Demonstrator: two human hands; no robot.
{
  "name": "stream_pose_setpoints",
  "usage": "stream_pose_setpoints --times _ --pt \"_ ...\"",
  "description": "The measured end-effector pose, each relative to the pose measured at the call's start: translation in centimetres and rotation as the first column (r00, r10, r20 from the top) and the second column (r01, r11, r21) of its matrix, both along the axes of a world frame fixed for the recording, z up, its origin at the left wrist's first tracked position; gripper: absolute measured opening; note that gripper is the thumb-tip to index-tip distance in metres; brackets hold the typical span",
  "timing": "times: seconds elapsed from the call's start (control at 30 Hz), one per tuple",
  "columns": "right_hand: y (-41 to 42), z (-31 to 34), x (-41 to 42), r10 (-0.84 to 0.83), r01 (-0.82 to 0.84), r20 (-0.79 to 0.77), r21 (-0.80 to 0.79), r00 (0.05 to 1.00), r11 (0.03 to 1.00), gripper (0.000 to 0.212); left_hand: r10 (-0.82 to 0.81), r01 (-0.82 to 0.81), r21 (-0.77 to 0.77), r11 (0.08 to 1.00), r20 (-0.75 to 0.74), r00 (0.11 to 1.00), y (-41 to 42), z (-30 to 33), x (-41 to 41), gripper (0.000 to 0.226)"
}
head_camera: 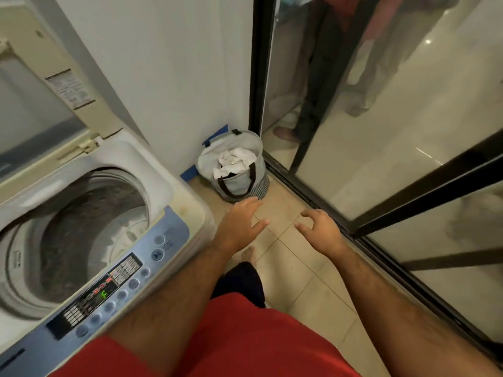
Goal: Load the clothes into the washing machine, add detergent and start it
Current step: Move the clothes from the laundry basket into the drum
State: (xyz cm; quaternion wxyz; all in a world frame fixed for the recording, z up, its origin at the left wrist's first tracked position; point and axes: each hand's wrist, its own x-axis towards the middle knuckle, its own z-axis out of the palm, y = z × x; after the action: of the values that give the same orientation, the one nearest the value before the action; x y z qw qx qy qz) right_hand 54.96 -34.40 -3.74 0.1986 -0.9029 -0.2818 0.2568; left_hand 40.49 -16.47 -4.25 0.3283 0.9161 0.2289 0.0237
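A top-loading washing machine (179,202) stands at the left with its lid (40,85) raised. Its drum (81,232) is open to view, with something pale low inside. The blue control panel (114,289) shows lit digits. On the floor in the corner sits a grey laundry bag (236,183) with dark handles, holding white clothes (234,161). My left hand (239,221) and my right hand (318,229) are stretched out over the floor just short of the bag. Both are empty with fingers apart.
A white wall (168,63) rises behind the bag. Black-framed sliding glass doors (381,164) run along the right and reflect a person. Beige floor tiles (313,289) lie between the machine and the door track. Something blue (190,172) lies beside the bag.
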Motion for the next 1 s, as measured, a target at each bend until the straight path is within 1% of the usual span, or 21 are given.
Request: stream_pose_setpoints --times 0.13,0.27,0.5,0.63,0.77,0.87,1.0 --pt "2.9 -0.7 4.0 0.045 -0.045 0.02 -0.025 0.999 0.999 0.048 0.025 -0.026 -0.046 0.999 -0.013 1.0 2.1 -1.3 4.0 0.057" --pt "8.2 -1.7 8.9 0.125 -0.125 0.014 -0.039 0.992 0.991 0.048 0.115 -0.118 -0.088 0.989 -0.029 0.993 5.6 -2.8 8.3 0.054" --pt "18.7 -3.4 17.8 0.286 -0.304 -0.128 -0.154 0.95 0.94 0.05 0.299 -0.322 -0.207 0.924 -0.137 0.944 13.7 -5.1 14.1 0.048" --pt "23.3 -5.1 21.7 0.228 -0.255 -0.178 -0.148 0.957 0.956 0.048 0.349 -0.394 -0.241 0.887 -0.212 0.913 17.9 -7.1 16.9 0.048" --pt "27.4 -8.4 23.7 0.22 -0.259 -0.253 -0.133 0.942 0.957 0.042 0.43 -0.497 -0.281 0.821 -0.268 0.862 21.2 -10.4 19.2 0.054" --pt "31.9 -12.4 24.9 0.238 -0.291 -0.318 -0.13 0.918 0.948 0.032 0.494 -0.575 -0.319 0.753 -0.304 0.815 23.9 -13.7 21.2 0.056" --pt "37.7 -19.6 26.8 0.321 -0.385 -0.349 -0.133 0.881 0.913 0.039 0.564 -0.651 -0.361 0.668 -0.326 0.759 27.2 -18.5 23.7 0.057"
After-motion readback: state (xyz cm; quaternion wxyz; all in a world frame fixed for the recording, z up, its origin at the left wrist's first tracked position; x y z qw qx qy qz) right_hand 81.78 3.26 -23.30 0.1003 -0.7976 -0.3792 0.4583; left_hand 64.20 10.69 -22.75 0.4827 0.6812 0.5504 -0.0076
